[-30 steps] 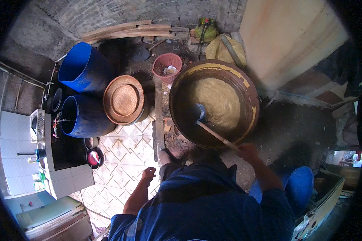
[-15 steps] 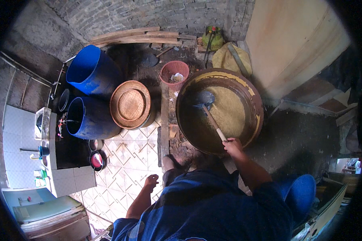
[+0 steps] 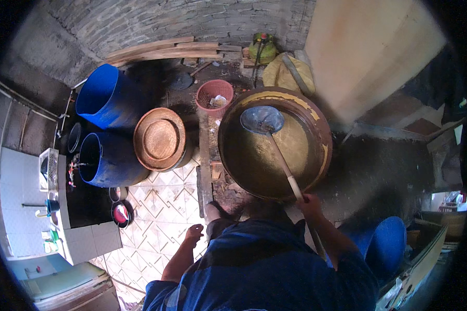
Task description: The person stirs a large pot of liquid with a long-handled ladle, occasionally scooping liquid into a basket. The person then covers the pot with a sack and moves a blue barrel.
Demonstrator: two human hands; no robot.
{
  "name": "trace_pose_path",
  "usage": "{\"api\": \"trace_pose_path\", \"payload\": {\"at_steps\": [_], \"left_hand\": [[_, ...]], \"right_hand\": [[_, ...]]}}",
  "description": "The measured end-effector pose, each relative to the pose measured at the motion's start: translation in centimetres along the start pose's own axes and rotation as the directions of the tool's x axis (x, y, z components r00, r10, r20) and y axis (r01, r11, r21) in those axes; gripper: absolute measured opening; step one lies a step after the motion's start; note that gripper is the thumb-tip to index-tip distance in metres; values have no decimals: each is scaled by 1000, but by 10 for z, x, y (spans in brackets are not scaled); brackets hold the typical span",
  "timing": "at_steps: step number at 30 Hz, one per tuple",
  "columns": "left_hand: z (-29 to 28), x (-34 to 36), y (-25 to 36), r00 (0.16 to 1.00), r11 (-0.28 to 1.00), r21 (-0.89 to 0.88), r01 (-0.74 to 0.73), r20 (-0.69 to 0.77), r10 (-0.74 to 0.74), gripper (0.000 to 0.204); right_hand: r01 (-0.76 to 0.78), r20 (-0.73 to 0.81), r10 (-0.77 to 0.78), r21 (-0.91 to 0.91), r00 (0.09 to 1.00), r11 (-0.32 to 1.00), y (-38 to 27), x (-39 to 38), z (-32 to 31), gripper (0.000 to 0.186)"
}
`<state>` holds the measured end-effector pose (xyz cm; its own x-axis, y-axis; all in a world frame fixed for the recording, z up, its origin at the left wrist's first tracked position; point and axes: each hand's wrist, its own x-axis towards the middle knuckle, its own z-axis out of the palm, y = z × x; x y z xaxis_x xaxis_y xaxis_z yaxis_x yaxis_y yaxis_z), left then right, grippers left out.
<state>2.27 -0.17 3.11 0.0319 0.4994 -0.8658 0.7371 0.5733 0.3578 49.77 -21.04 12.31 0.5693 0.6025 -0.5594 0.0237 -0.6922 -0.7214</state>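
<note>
Slanting away and leftward, the ladle (image 3: pixel 283 163) is clasped by the right hand (image 3: pixel 310 206).

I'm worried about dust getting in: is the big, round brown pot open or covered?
Open: the pot is uncovered, with tan contents showing inside.
</note>
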Motion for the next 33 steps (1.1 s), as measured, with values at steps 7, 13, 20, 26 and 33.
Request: {"api": "trace_pose_path", "payload": {"at_steps": [7,13,20,26,33], "left_hand": [[3,16,31,998,996,88,-32,50,27,46],[13,20,57,992,992,75,-102,84,95,47],[15,21,57,988,990,62,-130,89,124,46],[1,10,32,999,999,40,-30,38,28,38],[-3,5,-9,999,998,-41,44,-10,-44,45]], "right_hand": [[-346,189,300,304,935,888,-33,-90,-47,36],[-491,172,462,382,870,783,-28,-119,-56,33],[-441,152,422,469,894,765,10,-80,-54,32],[-373,51,392,443,919,816,18,-15,-55,29],[-221,-161,218,-1,963,975,3,63,-51,30]]}}
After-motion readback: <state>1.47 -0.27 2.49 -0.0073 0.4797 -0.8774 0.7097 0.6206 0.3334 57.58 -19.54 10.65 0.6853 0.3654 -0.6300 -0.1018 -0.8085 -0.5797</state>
